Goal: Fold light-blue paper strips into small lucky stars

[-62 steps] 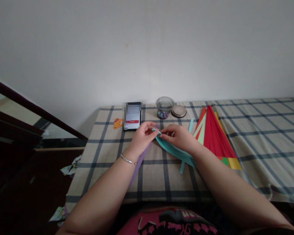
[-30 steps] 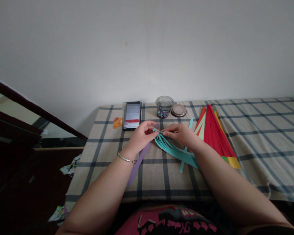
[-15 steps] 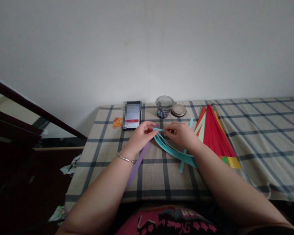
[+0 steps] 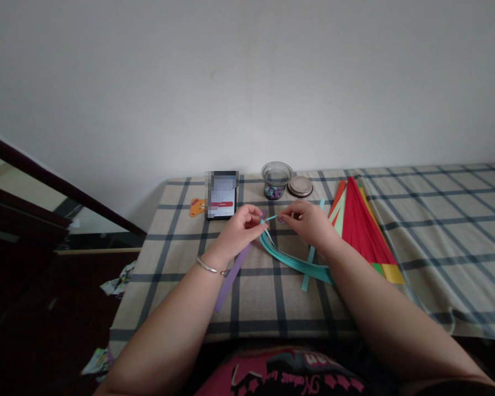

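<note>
My left hand [image 4: 240,228] pinches the near end of a bundle of teal paper strips [image 4: 291,260] that curves away under my right forearm. My right hand [image 4: 309,223] pinches one teal strip [image 4: 271,219] and holds it pulled sideways from the bundle, stretched between the two hands. A purple strip [image 4: 232,273] lies on the checked cloth below my left wrist, which wears a thin bracelet. One more teal strip [image 4: 309,263] lies flat under my right hand.
A fan of red, orange, green and yellow paper strips [image 4: 361,225] lies to the right. At the back stand a phone [image 4: 221,194], an open clear jar [image 4: 276,180] with small coloured pieces, its lid [image 4: 300,186] and a bear sticker [image 4: 198,207]. The table edge drops off at left.
My right hand has moved a little up and to the right, drawing one teal strip out of the bundle. The left hand has kept its pinch in about the same place.
</note>
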The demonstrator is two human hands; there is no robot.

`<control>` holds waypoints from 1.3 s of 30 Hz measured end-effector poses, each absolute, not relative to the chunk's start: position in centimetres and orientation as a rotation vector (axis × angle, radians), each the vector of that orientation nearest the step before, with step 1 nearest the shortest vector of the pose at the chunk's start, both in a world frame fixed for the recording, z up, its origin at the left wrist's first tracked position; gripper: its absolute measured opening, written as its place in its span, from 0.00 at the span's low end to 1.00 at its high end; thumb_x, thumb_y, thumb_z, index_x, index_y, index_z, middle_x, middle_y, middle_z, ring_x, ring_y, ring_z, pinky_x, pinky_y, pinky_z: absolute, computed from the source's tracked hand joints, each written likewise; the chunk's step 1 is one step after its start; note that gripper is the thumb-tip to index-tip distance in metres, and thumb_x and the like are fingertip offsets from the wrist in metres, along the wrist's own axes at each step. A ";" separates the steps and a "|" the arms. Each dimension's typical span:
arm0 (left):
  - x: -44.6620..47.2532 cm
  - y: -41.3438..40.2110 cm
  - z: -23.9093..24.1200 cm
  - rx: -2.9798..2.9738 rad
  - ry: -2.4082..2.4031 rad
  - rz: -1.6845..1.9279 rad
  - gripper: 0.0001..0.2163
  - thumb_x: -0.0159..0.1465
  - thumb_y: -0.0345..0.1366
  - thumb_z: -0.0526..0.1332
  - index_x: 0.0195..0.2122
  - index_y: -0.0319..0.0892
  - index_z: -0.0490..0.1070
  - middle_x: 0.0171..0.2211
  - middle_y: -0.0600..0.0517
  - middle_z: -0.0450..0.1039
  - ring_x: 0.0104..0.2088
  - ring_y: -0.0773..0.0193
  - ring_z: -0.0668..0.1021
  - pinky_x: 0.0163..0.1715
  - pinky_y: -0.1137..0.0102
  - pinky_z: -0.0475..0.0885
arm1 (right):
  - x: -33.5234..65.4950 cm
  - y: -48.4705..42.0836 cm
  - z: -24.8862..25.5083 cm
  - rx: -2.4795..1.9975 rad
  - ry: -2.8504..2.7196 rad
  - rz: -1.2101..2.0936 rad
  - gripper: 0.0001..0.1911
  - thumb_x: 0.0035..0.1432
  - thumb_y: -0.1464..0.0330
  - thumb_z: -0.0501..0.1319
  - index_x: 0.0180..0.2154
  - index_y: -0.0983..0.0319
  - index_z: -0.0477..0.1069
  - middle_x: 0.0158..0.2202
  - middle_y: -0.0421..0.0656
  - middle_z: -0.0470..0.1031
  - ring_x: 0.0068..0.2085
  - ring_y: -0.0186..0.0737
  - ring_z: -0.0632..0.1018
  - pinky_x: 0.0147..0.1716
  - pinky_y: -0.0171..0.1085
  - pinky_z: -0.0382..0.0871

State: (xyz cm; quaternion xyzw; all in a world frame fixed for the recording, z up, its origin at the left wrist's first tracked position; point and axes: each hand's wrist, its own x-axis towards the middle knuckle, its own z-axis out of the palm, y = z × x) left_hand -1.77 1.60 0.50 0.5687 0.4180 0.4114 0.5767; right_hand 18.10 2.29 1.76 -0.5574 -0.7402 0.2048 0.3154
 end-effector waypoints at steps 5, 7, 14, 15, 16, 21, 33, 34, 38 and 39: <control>-1.9 1.6 0.7 1.331 0.999 0.998 0.10 0.54 0.28 0.61 0.36 0.42 0.63 0.31 0.54 0.74 0.32 0.66 0.77 0.35 0.71 0.68 | 18.4 2.4 1.8 -1.499 -1.835 0.529 0.09 0.55 0.65 0.61 0.28 0.62 0.76 0.28 0.42 0.72 0.27 0.35 0.70 0.28 0.35 0.63; -1.8 1.6 0.5 1.385 1.024 1.009 0.09 0.55 0.29 0.61 0.37 0.41 0.65 0.32 0.53 0.74 0.34 0.65 0.76 0.36 0.71 0.68 | 18.1 2.3 1.8 -1.437 -1.804 0.621 0.09 0.54 0.65 0.62 0.27 0.62 0.76 0.26 0.42 0.72 0.27 0.35 0.69 0.27 0.35 0.62; -1.2 1.4 0.0 1.504 1.014 1.093 0.11 0.59 0.36 0.63 0.41 0.40 0.69 0.36 0.50 0.74 0.39 0.63 0.76 0.42 0.68 0.70 | 16.8 1.7 1.7 -1.310 -1.738 0.721 0.09 0.51 0.65 0.65 0.23 0.62 0.73 0.23 0.40 0.69 0.25 0.33 0.67 0.25 0.34 0.60; -1.1 1.4 -0.1 1.519 1.020 1.106 0.10 0.59 0.37 0.63 0.40 0.40 0.69 0.36 0.50 0.74 0.39 0.62 0.76 0.42 0.68 0.70 | 16.7 1.7 1.6 -1.301 -1.733 0.728 0.09 0.50 0.65 0.65 0.23 0.62 0.72 0.22 0.39 0.69 0.24 0.33 0.67 0.24 0.34 0.59; -1.1 1.4 -0.1 1.527 1.029 1.117 0.10 0.59 0.38 0.63 0.39 0.40 0.70 0.36 0.50 0.74 0.38 0.62 0.76 0.42 0.68 0.70 | 16.7 1.6 1.6 -1.292 -1.729 0.734 0.10 0.49 0.64 0.66 0.22 0.62 0.71 0.22 0.39 0.68 0.24 0.33 0.66 0.24 0.34 0.59; -1.2 1.5 -0.3 1.536 1.079 1.172 0.07 0.60 0.38 0.62 0.35 0.41 0.71 0.34 0.51 0.75 0.35 0.64 0.77 0.38 0.69 0.71 | 16.5 1.6 1.4 -1.268 -1.706 0.807 0.15 0.47 0.58 0.67 0.21 0.62 0.70 0.21 0.38 0.67 0.24 0.32 0.65 0.23 0.34 0.58; -1.6 1.7 -0.3 1.938 1.286 1.266 0.06 0.61 0.31 0.59 0.38 0.41 0.73 0.38 0.48 0.76 0.40 0.61 0.77 0.41 0.65 0.72 | 17.1 2.1 0.9 -1.290 -1.793 0.659 0.11 0.53 0.61 0.65 0.24 0.62 0.75 0.24 0.41 0.70 0.27 0.35 0.68 0.27 0.36 0.59; -1.5 1.7 -0.2 1.978 1.264 1.284 0.05 0.62 0.32 0.59 0.38 0.41 0.73 0.38 0.48 0.77 0.41 0.60 0.77 0.43 0.64 0.71 | 17.1 2.1 0.9 -1.278 -1.817 0.646 0.10 0.53 0.62 0.65 0.25 0.62 0.75 0.25 0.41 0.70 0.28 0.36 0.69 0.28 0.36 0.60; -1.4 1.3 0.5 1.989 1.149 1.284 0.05 0.61 0.33 0.62 0.37 0.42 0.75 0.38 0.48 0.78 0.42 0.60 0.77 0.46 0.63 0.71 | 16.9 1.8 1.0 -1.230 -1.905 0.636 0.08 0.54 0.65 0.66 0.26 0.61 0.77 0.26 0.42 0.72 0.29 0.36 0.71 0.29 0.36 0.62; -1.4 1.3 0.5 1.961 1.131 1.277 0.04 0.61 0.34 0.62 0.36 0.42 0.75 0.38 0.48 0.78 0.41 0.60 0.77 0.46 0.63 0.71 | 16.8 1.8 1.1 -1.218 -1.926 0.643 0.07 0.54 0.65 0.65 0.27 0.61 0.77 0.27 0.42 0.72 0.29 0.36 0.71 0.29 0.36 0.62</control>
